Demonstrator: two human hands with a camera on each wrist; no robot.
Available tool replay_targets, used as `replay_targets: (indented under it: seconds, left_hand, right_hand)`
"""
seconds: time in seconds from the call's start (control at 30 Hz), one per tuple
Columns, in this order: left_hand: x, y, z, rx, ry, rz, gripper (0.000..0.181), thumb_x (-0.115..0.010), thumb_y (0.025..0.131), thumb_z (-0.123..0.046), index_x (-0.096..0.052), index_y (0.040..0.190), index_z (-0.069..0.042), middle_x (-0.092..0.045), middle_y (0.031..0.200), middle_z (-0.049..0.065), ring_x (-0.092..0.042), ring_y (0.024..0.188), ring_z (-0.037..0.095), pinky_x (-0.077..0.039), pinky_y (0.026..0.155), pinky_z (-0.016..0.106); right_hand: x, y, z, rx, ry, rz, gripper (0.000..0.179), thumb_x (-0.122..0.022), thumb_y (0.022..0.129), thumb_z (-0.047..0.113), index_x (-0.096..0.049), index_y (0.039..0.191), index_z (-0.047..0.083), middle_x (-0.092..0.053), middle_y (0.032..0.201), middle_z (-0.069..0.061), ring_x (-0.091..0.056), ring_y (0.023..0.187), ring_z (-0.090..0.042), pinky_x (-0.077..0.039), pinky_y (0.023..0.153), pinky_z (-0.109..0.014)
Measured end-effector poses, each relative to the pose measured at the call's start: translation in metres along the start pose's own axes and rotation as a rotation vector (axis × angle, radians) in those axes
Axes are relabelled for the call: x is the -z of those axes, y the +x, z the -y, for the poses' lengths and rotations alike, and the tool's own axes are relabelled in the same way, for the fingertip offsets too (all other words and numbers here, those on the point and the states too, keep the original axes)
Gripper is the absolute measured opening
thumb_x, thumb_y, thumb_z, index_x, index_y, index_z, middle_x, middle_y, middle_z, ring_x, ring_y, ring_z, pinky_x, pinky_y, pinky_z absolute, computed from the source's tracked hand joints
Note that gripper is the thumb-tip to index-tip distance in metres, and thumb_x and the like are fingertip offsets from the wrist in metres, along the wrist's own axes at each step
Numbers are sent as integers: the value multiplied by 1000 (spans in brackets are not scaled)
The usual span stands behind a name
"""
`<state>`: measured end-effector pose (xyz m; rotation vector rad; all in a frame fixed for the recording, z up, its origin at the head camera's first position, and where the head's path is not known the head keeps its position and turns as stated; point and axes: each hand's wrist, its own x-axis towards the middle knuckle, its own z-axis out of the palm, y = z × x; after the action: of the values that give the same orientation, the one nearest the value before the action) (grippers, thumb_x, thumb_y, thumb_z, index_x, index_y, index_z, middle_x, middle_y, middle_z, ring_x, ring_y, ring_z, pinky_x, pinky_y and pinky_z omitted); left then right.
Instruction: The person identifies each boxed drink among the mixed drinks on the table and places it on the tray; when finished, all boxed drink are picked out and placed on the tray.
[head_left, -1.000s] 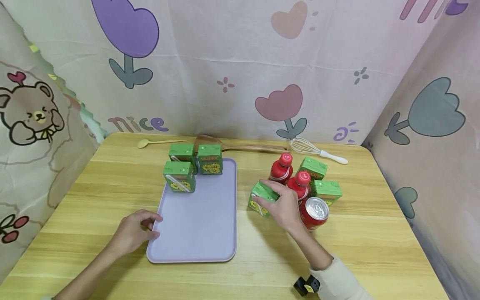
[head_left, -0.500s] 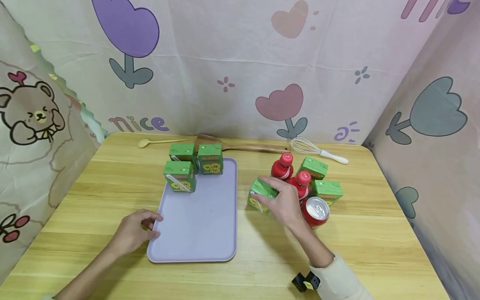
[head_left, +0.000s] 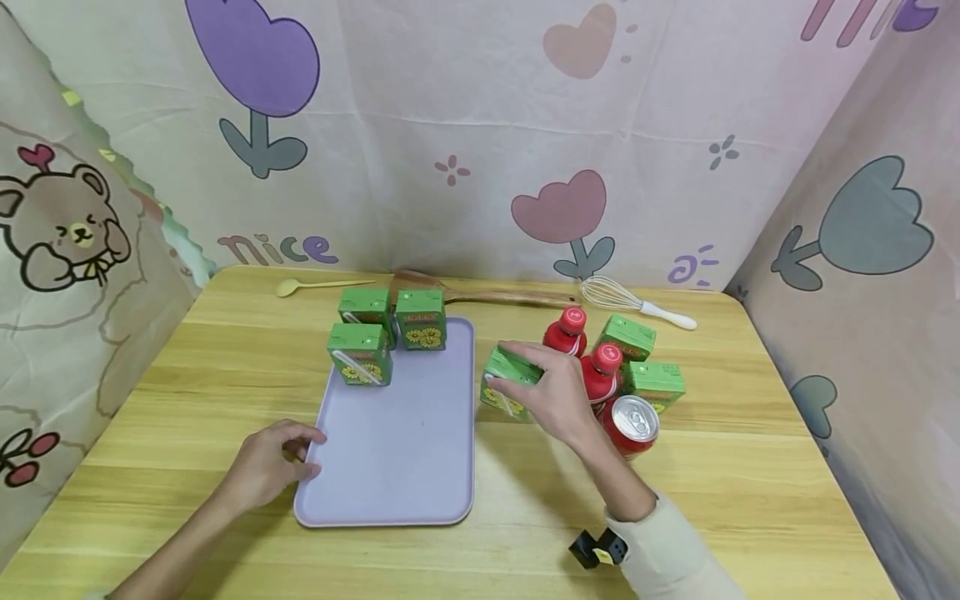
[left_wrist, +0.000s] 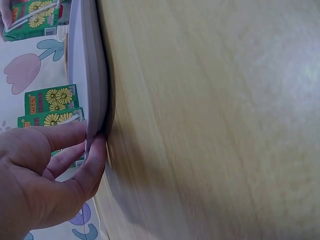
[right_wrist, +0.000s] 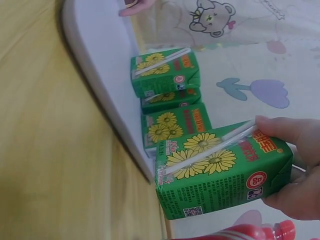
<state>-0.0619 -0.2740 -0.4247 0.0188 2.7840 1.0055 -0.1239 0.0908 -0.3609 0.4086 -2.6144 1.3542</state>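
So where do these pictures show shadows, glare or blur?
Head view: a soft shadow on the table below the right hand; left wrist view: pale glare on the table at upper right, dark shadow along the tray; right wrist view: print on the held carton looks clearer than the table's grain.

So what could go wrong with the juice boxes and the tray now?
The right hand holds the green box near its top, so it might slip out. That hand also looks close to the red bottles, so a bump could tip one. And the left hand pinches the tray edge; a tug might topple the three boxes at the far end.
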Motion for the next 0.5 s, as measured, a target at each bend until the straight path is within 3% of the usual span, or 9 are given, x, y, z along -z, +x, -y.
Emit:
replay_targets:
  seconds: [0.5]
  left_hand:
    - [-1, 0, 2, -12, -4, 1, 33, -78, 70, -2, -68, 102, -4, -61, 91, 5, -54, 79, 14, -46, 58, 19]
  right_hand:
    - [-20, 34, 17, 50, 57, 130, 45, -81, 74, 24, -69, 116, 19, -68, 118, -2, -60, 87, -16, -49, 64, -25]
